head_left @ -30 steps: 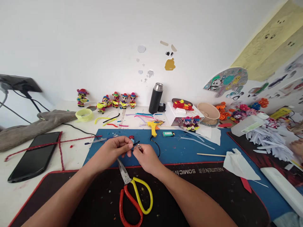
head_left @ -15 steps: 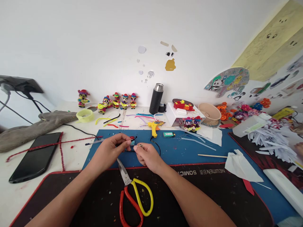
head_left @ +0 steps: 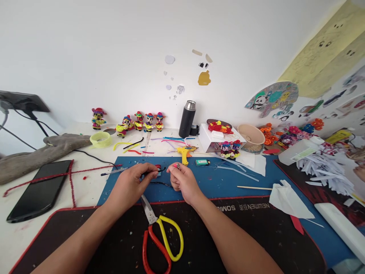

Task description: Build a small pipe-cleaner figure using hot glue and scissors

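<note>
Over the blue mat (head_left: 216,182), my left hand (head_left: 137,179) pinches a short black fuzzy stem (head_left: 162,169) whose tip sticks out past the fingers to the right. A small gap to its right separates it from my right hand (head_left: 184,180), which is curled closed around a small metallic-tipped item (head_left: 178,166) that its fingers mostly hide. Below my hands lie scissors (head_left: 151,217) with one red and one yellow handle, blades pointing up toward my left hand. A yellow glue gun (head_left: 184,153) rests just behind my right hand.
Small fuzzy figures (head_left: 138,121) stand along the wall, near a black flask (head_left: 187,120). At left lies a phone (head_left: 40,192) crossed by red stems. White paper strips (head_left: 327,169) pile up at right, where part of another person's hand shows at the edge.
My hands have moved apart, my right hand shifting to the right and away from the black stem. The view has shifted slightly.
</note>
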The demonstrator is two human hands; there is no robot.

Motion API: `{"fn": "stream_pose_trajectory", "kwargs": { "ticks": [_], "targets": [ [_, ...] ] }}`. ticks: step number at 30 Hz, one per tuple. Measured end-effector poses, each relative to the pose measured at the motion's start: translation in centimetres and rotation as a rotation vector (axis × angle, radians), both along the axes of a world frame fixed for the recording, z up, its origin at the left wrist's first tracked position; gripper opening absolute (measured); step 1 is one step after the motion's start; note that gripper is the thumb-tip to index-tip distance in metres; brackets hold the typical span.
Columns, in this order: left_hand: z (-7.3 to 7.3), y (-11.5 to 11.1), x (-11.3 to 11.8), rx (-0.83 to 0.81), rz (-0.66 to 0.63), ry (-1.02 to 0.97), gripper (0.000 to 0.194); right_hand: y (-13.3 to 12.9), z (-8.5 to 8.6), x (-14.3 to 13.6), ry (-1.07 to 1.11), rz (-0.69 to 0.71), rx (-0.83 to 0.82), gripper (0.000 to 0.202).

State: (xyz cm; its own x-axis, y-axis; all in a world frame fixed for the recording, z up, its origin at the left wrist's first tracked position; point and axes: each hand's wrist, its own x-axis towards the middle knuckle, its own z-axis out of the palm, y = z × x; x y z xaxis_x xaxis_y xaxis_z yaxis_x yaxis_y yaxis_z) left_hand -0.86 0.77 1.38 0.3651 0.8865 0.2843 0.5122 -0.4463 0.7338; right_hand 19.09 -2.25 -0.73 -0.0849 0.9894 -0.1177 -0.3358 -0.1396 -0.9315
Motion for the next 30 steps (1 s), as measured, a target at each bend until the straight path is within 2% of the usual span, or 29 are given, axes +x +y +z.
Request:
{"fn": "stream_pose_trajectory", "kwargs": {
  "ticks": [8, 17, 30],
  "targets": [
    [0.14, -0.11, 0.14, 0.018, -0.018, -0.016, 0.027, 0.07, -0.01, -0.05, -0.045, -0.008, 0.004, 0.039],
    [0.52, -0.2, 0.17, -0.002, -0.015, -0.028, 0.03, 0.13, -0.29, -0.17, -0.145, -0.009, 0.024, 0.032],
    [-0.21, -0.03, -0.08, 0.029, -0.027, -0.001, 0.025, 0.01, 0.07, -0.05, -0.082, -0.006, -0.002, 0.043]
  ]
}}
